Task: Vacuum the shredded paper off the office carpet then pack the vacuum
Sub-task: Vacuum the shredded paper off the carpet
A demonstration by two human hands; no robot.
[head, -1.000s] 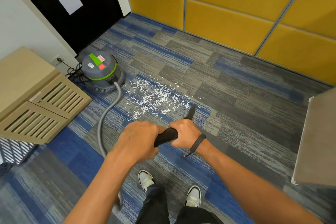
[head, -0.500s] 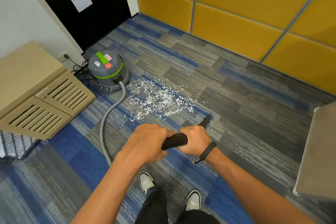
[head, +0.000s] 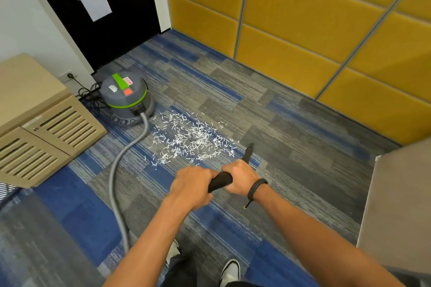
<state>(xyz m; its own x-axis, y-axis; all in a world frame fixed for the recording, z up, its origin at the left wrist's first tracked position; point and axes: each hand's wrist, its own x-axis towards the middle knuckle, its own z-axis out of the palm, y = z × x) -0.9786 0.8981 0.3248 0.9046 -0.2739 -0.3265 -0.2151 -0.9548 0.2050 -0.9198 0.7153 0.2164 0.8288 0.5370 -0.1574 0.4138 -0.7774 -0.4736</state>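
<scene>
Hundreds of white shredded paper strips (head: 189, 141) scattered on blue-grey carpet (head: 291, 128), centre of frame. Black wand (head: 220, 180) angled down, tip at right edge of the strips. Left hand (head: 190, 187) and right hand (head: 240, 177) both wrapped around wand grip. Grey hose (head: 116, 170) curving back to grey-green vacuum (head: 126, 100), centre left, beside beige louvred cabinet (head: 46, 128).
</scene>
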